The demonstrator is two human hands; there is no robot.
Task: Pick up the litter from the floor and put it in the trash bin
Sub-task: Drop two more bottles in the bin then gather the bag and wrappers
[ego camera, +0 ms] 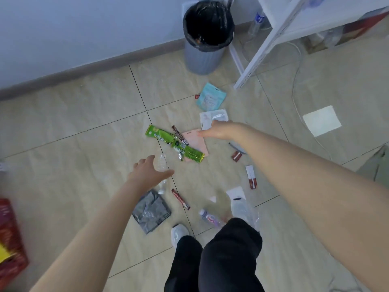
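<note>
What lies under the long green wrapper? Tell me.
The green wrapper lies across a pink packet, which shows beyond its far edge. Whatever is beneath the wrapper's middle stays covered.

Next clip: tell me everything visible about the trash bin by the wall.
The trash bin is a round, ribbed grey container, apparently plastic, lined with a black bag folded over its rim. It stands upright on the tiled floor against the wall's baseboard, beside a white shelf leg. It is open-topped; its dark interior looks mostly empty. Neither hand touches it.
</note>
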